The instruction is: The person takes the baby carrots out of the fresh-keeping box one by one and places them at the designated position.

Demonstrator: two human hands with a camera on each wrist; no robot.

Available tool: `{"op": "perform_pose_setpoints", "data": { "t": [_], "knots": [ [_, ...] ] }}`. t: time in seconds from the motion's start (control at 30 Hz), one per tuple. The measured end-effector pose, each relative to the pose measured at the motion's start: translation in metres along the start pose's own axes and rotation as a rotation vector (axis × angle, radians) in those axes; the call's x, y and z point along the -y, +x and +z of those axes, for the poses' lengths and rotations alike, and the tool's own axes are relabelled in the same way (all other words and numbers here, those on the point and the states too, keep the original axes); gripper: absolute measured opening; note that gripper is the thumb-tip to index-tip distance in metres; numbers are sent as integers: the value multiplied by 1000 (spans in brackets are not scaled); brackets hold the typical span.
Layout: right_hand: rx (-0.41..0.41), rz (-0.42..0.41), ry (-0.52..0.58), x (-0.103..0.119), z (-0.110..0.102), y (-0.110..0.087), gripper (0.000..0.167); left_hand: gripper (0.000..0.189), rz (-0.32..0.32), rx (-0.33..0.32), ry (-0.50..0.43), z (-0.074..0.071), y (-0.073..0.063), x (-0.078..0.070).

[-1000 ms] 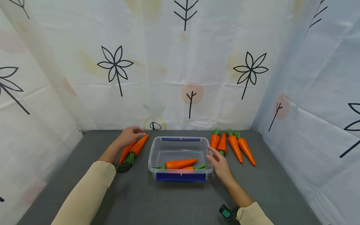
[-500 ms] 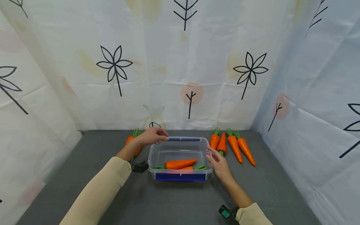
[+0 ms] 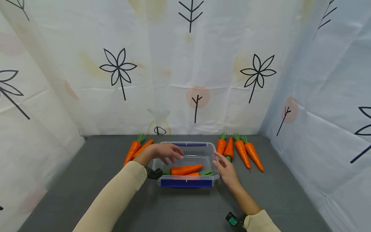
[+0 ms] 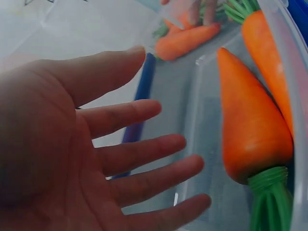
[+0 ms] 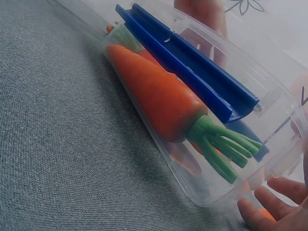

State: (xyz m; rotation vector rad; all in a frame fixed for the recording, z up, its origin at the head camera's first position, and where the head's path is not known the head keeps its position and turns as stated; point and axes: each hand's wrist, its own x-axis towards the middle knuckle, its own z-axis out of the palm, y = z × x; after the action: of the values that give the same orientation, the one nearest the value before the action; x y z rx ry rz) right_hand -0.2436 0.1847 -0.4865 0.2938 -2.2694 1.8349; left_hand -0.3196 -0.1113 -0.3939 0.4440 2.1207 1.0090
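Note:
My left hand (image 3: 166, 152) hovers palm down over the left part of a clear plastic box (image 3: 186, 183) with blue latches. In the left wrist view its fingers (image 4: 144, 154) are spread and hold nothing. Two orange carrots with green tops lie along the box's near side: one carrot (image 3: 185, 169) shows nearly whole, while the other carrot (image 5: 159, 96) sits against the front wall. My right hand (image 3: 228, 174) rests at the box's right rim, its fingers (image 5: 274, 202) loosely extended against the outside of that wall.
Two carrots (image 3: 132, 152) lie left of the box, partly behind my left wrist. Several more carrots (image 3: 242, 152) lie at the right back. Patterned white fabric (image 3: 174, 64) encloses the grey tabletop (image 3: 185, 212) at the back and sides.
My left hand has moved right from the left-hand carrots, past the box's back left corner, to over the box. My right hand and the carrots stay where they were.

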Motion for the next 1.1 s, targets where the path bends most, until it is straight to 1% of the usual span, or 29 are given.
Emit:
{"op": "perform_pose_setpoints", "data": {
  "t": [0.13, 0.23, 0.4, 0.47, 0.57, 0.63, 0.7, 0.8, 1.0, 1.1],
  "knots": [
    [6, 22, 3, 5, 0, -1, 41, 43, -74, 43, -23, 3, 7, 1],
    [15, 24, 6, 19, 0, -5, 41, 40, -125, 67, -36, 4, 10, 1],
    [28, 33, 7, 41, 1, -9, 41, 38, -197, 104, 1, 6, 14, -1],
    [30, 20, -1, 42, 1, -10, 41, 38, -210, 119, 26, 7, 15, -2],
    [27, 10, -3, 42, 2, -10, 40, 38, -212, 136, 72, 9, 18, -2],
    [28, 13, -2, 42, 2, -10, 41, 39, -212, 144, 107, 10, 19, -2],
    [28, 34, 5, 44, 1, -11, 41, 39, -214, 149, 137, 11, 21, -2],
    [31, 49, 11, 44, 1, -11, 42, 40, -229, 149, 167, 12, 24, -2],
    [29, 62, -2, 43, 1, -10, 42, 42, -272, 159, 188, 13, 27, -6],
    [30, 64, -10, 43, 1, -10, 42, 44, -273, 178, 187, 14, 27, -8]
  ]
}}
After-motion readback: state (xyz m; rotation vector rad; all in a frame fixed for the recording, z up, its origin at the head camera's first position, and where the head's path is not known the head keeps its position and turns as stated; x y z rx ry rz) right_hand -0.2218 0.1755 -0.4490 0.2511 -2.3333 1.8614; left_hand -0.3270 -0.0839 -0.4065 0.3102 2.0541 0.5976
